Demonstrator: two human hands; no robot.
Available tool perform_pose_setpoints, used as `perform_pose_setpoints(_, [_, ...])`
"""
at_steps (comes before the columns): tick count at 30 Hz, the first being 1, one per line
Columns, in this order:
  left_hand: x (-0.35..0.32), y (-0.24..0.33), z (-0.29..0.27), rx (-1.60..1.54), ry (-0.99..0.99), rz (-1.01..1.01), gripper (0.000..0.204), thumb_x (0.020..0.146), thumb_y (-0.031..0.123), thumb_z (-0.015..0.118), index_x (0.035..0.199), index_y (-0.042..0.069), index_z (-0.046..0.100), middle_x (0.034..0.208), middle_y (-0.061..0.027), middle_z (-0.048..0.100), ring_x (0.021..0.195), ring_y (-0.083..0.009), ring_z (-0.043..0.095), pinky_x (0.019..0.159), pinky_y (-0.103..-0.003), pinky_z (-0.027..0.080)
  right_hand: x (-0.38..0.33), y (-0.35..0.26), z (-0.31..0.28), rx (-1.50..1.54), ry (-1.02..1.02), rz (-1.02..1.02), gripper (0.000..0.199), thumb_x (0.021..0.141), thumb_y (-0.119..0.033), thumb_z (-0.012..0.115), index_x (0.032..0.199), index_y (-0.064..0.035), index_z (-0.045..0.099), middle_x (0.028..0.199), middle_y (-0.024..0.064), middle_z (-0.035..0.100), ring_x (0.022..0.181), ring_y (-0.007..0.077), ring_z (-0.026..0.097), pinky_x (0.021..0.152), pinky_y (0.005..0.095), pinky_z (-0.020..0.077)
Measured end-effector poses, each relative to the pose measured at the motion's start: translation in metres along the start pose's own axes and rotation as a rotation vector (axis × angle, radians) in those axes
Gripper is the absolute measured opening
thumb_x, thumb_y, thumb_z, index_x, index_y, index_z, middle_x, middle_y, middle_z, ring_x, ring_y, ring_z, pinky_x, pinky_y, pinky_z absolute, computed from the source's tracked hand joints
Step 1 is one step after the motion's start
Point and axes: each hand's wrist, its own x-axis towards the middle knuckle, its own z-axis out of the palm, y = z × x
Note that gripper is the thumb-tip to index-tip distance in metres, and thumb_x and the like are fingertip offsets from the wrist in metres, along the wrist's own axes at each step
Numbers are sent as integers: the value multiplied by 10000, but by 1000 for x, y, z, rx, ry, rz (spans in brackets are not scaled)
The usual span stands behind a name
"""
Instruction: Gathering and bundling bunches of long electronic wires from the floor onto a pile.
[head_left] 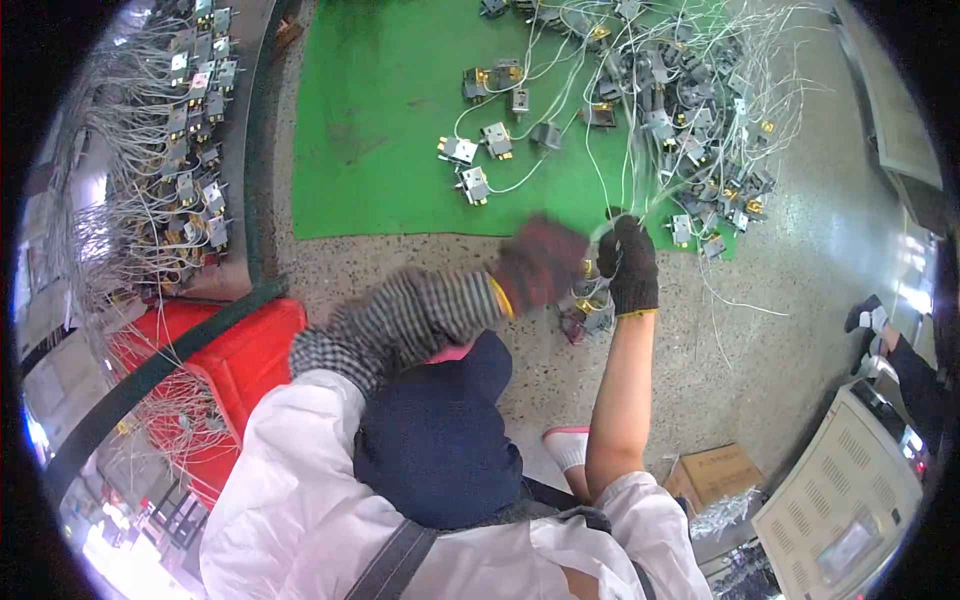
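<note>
My right hand [628, 262], in a dark knitted glove with a yellow cuff edge, is closed round a bunch of thin white wires [645, 203] at the near edge of the green mat. Just left of it is my left hand [542, 262], in a maroon glove below a checked sleeve, smeared by motion; its fingers cannot be made out. Between and just below the hands are small grey and brass-coloured switch-like parts [590, 308], partly hidden. Several grey box-shaped parts with white leads [497, 140] lie on the mat ahead.
A large tangled heap of wired parts [690, 120] covers the right of the green mat [370, 130]. At left, a rack of similar parts [205, 110] stands above a red bin [255, 350]. A cardboard box [718, 478] and a beige machine cabinet [838, 490] are at right, near another person's leg [905, 360].
</note>
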Motion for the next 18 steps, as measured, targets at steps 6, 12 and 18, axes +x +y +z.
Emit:
perform_pose_setpoints(6, [-17, -5, 5, -531, -198, 178, 526, 790, 546, 615, 960, 49, 612, 953, -191, 627, 905, -347, 606, 834, -423, 470, 0, -4, -11, -243, -113, -210, 234, 824, -288, 631, 720, -80, 602, 627, 16, 561, 535, 128, 513, 514, 284, 387])
perform_pose_setpoints(12, [71, -71, -58, -170, 423, -272, 497, 800, 424, 632, 1052, -1, 575, 1017, -212, 613, 985, -329, 592, 854, -421, 462, 19, 12, -34, -215, 56, -45, 238, 825, -289, 647, 695, -129, 527, 544, 10, 464, 427, 133, 425, 429, 289, 349])
perform_pose_setpoints(18, [156, -127, 8, 329, 369, -555, 473, 831, 293, 549, 1142, -61, 511, 1015, -267, 610, 947, -403, 603, 865, -447, 456, 18, 14, -1, -232, -58, -43, 298, 790, -355, 673, 689, -118, 521, 560, 16, 484, 478, 132, 464, 454, 272, 352])
